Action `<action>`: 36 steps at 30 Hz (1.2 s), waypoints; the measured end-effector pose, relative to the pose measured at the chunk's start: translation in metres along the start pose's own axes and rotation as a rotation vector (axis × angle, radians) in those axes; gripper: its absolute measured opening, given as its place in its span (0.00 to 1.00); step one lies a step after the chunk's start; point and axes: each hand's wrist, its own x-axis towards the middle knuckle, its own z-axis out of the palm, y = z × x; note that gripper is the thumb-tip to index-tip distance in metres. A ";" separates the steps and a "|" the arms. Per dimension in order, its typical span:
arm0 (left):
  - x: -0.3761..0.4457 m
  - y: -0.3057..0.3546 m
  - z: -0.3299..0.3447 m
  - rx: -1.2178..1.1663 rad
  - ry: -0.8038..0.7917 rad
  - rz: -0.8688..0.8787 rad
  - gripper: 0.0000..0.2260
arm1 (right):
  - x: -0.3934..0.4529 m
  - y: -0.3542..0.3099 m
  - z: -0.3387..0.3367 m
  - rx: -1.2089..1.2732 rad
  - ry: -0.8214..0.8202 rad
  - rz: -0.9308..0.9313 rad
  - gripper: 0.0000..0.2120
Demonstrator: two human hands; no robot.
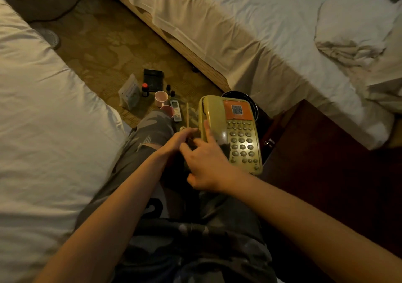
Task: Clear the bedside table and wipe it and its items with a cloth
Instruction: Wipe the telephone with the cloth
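A yellowed desk telephone with an orange label and grey keys is held above my knees, beside the dark wooden bedside table. My left hand grips the phone's left edge. My right hand lies on the phone's lower left with one finger stretched up along the handset. Its other fingers press what looks like a dark cloth against the phone body. Most of the cloth is hidden under that hand.
On the carpet ahead stand a black box, a white pouch, small bottles, two pink cups, a remote and a thin stick. Beds flank both sides. A black round container sits behind the phone.
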 end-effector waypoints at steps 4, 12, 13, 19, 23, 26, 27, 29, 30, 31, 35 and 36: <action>-0.010 0.002 0.000 0.157 0.058 0.092 0.08 | -0.009 -0.007 -0.010 0.353 0.039 0.108 0.16; -0.013 0.002 -0.004 0.114 0.046 0.087 0.06 | -0.078 0.075 -0.028 1.671 0.330 0.459 0.23; -0.012 0.001 -0.005 0.117 0.036 0.115 0.06 | -0.087 0.088 -0.020 1.690 0.387 0.552 0.22; -0.008 0.008 -0.006 0.101 -0.044 0.105 0.13 | -0.107 0.116 0.037 1.457 0.500 1.136 0.20; -0.006 0.019 0.006 0.134 -0.084 0.101 0.05 | -0.109 0.110 0.055 1.606 0.306 1.053 0.36; -0.001 0.039 0.018 0.203 -0.148 0.096 0.11 | -0.127 0.112 0.055 1.898 0.245 0.790 0.38; 0.000 0.047 0.026 0.241 -0.150 0.107 0.13 | -0.135 0.112 0.054 1.983 0.230 0.710 0.39; 0.004 0.062 0.044 0.298 -0.156 0.168 0.12 | -0.152 0.110 0.047 2.167 0.230 0.592 0.39; 0.007 0.068 0.055 0.343 -0.157 0.208 0.12 | -0.160 0.110 0.048 2.258 0.248 0.585 0.39; 0.008 0.075 0.067 0.391 -0.158 0.227 0.12 | -0.167 0.110 0.047 2.314 0.272 0.594 0.40; 0.022 0.098 0.115 0.521 -0.345 0.135 0.14 | -0.192 0.118 0.054 2.328 0.389 0.674 0.37; 0.030 0.101 0.129 0.533 -0.381 0.131 0.15 | -0.198 0.120 0.056 2.341 0.443 0.674 0.37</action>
